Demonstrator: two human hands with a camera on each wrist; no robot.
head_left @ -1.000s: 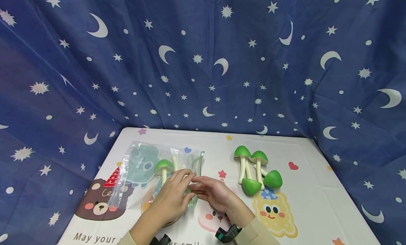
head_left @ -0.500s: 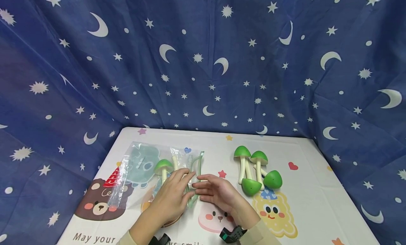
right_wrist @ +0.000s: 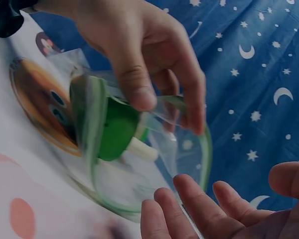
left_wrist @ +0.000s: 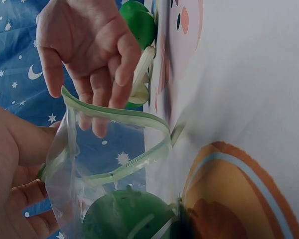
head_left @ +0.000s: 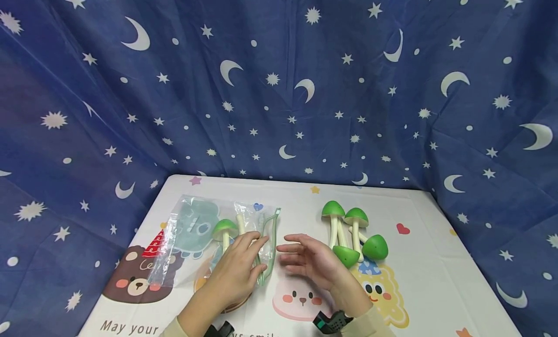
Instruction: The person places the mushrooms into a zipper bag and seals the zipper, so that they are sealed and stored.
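Observation:
A clear zip bag [head_left: 174, 259] with a green rim lies on the left of the table, its mouth spread toward the right. Inside are toy mushrooms with green caps and pale stems; one mushroom cap [head_left: 224, 226] shows in the head view, and another green cap [right_wrist: 118, 132] near the mouth in the right wrist view. My left hand [head_left: 237, 267] holds the bag at its mouth, fingers bent over the rim. To the right of the mouth, my right hand [head_left: 311, 262] is apart from the bag, fingers loosely spread, palm facing it, holding nothing.
Several more toy mushrooms [head_left: 355, 217] lie in a loose pile to the right of my right hand. The white tablecloth [head_left: 440, 259] has printed cartoon figures. A blue star-and-moon curtain [head_left: 279, 109] stands behind the table and along its sides.
My right hand has drawn back from the bag mouth, moving right toward the mushroom pile, and its fingers have spread a little. My left hand and the bag stay in place.

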